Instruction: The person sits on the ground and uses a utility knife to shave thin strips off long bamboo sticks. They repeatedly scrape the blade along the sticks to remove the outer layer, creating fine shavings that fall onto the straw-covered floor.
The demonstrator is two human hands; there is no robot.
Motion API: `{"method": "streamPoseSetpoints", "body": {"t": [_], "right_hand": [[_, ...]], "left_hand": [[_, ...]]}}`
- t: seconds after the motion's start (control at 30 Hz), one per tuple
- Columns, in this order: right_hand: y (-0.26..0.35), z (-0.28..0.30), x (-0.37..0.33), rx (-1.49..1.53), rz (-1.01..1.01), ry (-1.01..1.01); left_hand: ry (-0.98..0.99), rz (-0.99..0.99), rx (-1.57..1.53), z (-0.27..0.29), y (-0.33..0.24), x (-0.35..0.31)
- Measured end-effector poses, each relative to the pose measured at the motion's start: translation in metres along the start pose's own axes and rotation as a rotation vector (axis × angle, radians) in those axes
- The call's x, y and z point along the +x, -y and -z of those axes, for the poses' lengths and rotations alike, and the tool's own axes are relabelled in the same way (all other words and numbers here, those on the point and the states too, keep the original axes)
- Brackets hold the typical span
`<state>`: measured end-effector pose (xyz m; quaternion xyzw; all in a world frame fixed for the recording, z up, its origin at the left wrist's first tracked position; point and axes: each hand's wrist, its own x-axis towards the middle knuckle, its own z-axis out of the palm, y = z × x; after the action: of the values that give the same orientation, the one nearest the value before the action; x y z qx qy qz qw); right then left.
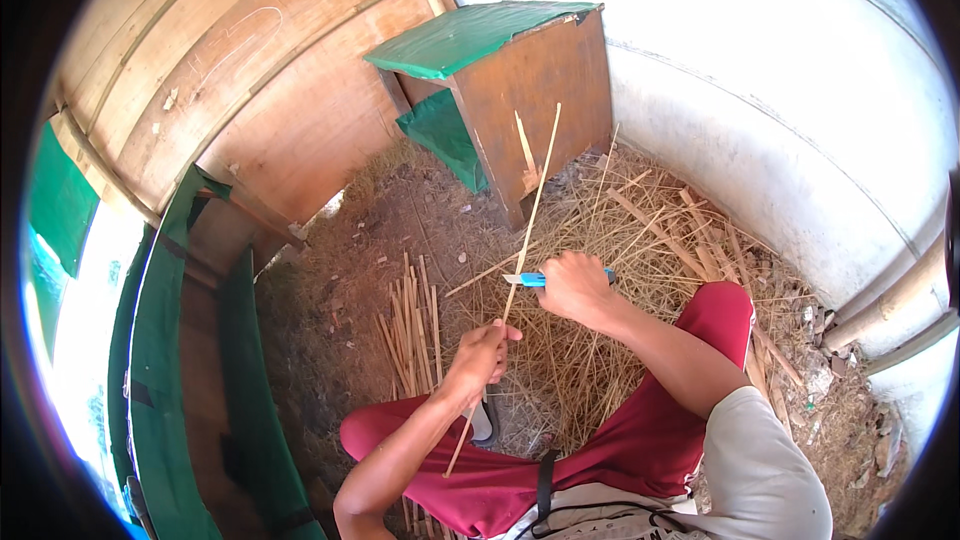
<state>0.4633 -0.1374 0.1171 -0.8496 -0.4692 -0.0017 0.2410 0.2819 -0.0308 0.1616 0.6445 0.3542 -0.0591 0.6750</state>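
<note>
My left hand (pixel 480 356) is closed around a long, thin bamboo strip (pixel 543 180), which runs slantwise from above my lap up toward the wooden cabinet. My right hand (pixel 577 285) grips a blue utility knife (pixel 532 280). Its short blade points left and lies against the strip, a little above my left hand. Left of my left hand, a bundle of cut bamboo sticks (pixel 408 325) rests on the ground. Under and beyond my right hand spreads a heap of thin bamboo shavings (pixel 570 370).
A wooden cabinet (pixel 545 90) with a green cover stands ahead. Wider split bamboo pieces (pixel 690 240) lie at the right, near the white wall (pixel 760 60). Green-covered benches (pixel 165 380) line the left side. My crossed legs (pixel 640 410) in red trousers frame the work.
</note>
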Motion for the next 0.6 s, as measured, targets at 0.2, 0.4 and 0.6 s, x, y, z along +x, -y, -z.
{"method": "streamPoseSetpoints", "body": {"t": [0.2, 0.4, 0.6], "right_hand": [[0.008, 0.011, 0.003, 0.022, -0.056, 0.071], [0.01, 0.021, 0.004, 0.059, -0.092, 0.051], [-0.001, 0.003, 0.015, 0.855, -0.315, 0.033]], "left_hand": [[0.058, -0.015, -0.074, 0.002, 0.002, 0.002], [0.146, -0.033, -0.192, 0.004, 0.004, 0.005], [0.234, -0.068, -0.268, 0.001, -0.005, 0.001]]}}
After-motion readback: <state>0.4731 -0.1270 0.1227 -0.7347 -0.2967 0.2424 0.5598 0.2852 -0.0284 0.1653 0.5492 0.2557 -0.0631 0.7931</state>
